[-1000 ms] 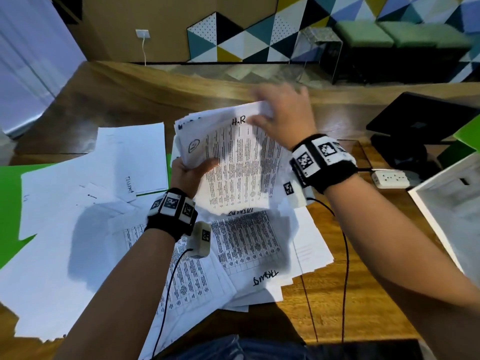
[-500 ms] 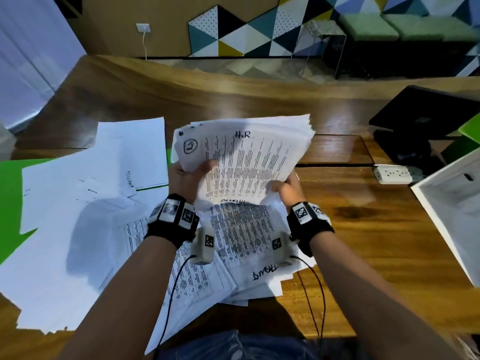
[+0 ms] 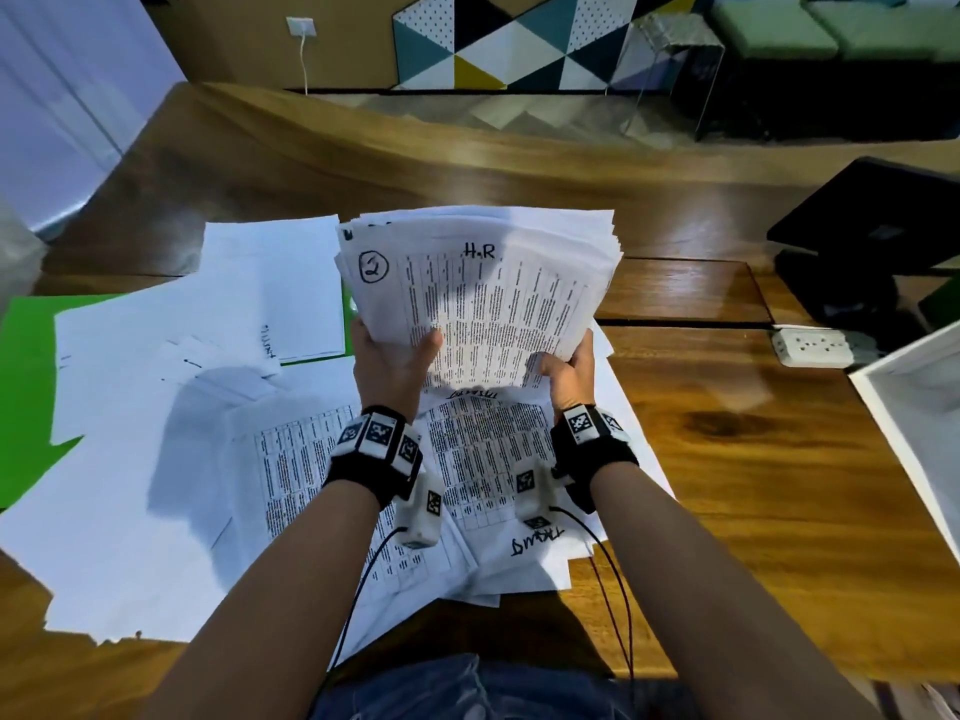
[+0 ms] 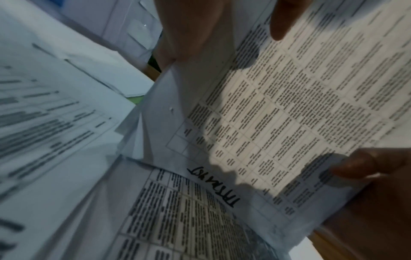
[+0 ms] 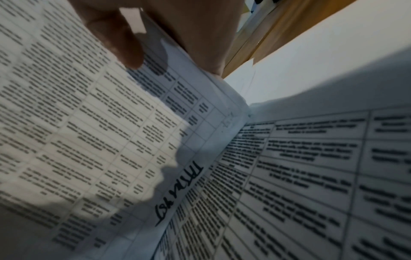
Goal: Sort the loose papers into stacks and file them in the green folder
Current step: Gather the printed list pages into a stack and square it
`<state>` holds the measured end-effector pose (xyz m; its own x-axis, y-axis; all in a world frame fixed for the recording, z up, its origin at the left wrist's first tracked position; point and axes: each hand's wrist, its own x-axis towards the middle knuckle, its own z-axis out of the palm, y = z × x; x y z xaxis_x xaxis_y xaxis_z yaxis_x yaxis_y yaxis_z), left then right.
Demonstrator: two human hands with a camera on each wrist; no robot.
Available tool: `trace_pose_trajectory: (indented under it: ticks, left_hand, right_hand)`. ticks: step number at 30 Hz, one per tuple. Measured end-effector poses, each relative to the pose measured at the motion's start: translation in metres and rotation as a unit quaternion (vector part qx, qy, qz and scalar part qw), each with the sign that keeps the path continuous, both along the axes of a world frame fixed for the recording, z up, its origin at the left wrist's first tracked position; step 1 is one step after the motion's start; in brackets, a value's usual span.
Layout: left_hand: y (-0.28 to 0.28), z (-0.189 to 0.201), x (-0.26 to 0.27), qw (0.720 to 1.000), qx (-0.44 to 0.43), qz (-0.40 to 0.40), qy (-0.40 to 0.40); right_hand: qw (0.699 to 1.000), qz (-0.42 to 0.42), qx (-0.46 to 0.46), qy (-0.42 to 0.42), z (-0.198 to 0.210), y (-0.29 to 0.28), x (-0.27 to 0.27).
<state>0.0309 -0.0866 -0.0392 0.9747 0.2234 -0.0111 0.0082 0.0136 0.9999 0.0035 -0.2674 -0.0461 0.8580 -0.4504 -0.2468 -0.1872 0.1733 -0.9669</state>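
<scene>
both hands are holding one thick bundle of printed sheets up off the desk. left hand [image 3: 390, 363] is gripping the bundle's lower left corner, thumb pressing on the top page, fingers hidden behind. right hand [image 3: 567, 370] is pinching the lower right corner, thumb on the front; in the right wrist view the thumb is lying across the printed table rows.

held stack [image 3: 483, 298] is standing tilted toward the person, top sheet marked "h.r" and a circled 2, upper edges fanning unevenly, lower edge hovering over or just touching the papers below; cannot tell which.

loose papers [image 3: 483, 459] are lying under the wrists, overlapping and skewed, some with handwritten headings facing the other way. more blank-looking sheets [image 3: 156, 407] are spreading to the left.

green folder [image 3: 26, 387] is lying open at the far left of the desk [image 3: 753, 485], mostly covered by those sheets.

white tray [image 3: 919, 407] and power strip [image 3: 810, 348] are sitting at the right edge, well apart from the work.

judgement: sorting step, gathering the h.r group and squaring it. next move is likely calling for tapping the lower edge even, then laying the stack on bare desk, apart from the unsorted pile. filing is not yet begun; folder needs uncovering first.
</scene>
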Motion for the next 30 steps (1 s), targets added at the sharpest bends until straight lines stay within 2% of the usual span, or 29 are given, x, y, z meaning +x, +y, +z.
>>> trace_pose_trajectory:
  ticks: [4,7,11,15,17,20,23,27,29,30]
  left_hand:
    - [-0.003,-0.002,0.001,0.999,0.02,0.019,0.026]
    - [-0.003,0.0,0.004,0.994,0.081,0.03,0.067]
    - [0.004,0.016,0.016,0.987,0.143,-0.012,0.071]
    - [0.027,0.025,0.029,0.984,0.066,-0.084,0.144]
    - [0.042,0.017,0.024,0.977,0.04,-0.119,0.17]
    - [0.063,0.002,0.006,0.962,0.082,-0.118,0.232]
    - [0.082,-0.015,-0.012,0.944,0.146,-0.099,0.278]
    - [0.099,-0.029,-0.033,0.911,0.246,-0.063,0.324]
    - [0.104,-0.035,-0.038,0.903,0.26,-0.054,0.338]
    - [0.104,-0.037,-0.04,0.903,0.257,-0.051,0.341]
  right_hand:
    - [1.0,0.006,-0.006,0.026,-0.01,-0.002,0.006]
    - [0.998,0.027,-0.041,0.04,-0.011,-0.005,0.009]
    - [0.99,0.06,-0.117,0.041,-0.003,-0.014,0.023]
    - [0.981,0.1,-0.149,0.076,0.0,-0.016,0.034]
    - [0.97,0.129,-0.178,0.108,-0.004,-0.011,0.03]
    - [0.942,0.208,-0.215,0.15,-0.011,-0.002,0.014]
    - [0.882,0.278,-0.298,0.234,-0.027,-0.006,0.001]
    - [0.816,0.151,-0.385,0.404,-0.036,-0.029,-0.015]
    - [0.792,0.127,-0.391,0.452,-0.036,-0.037,-0.026]
    - [0.789,0.133,-0.386,0.459,-0.038,-0.039,-0.03]
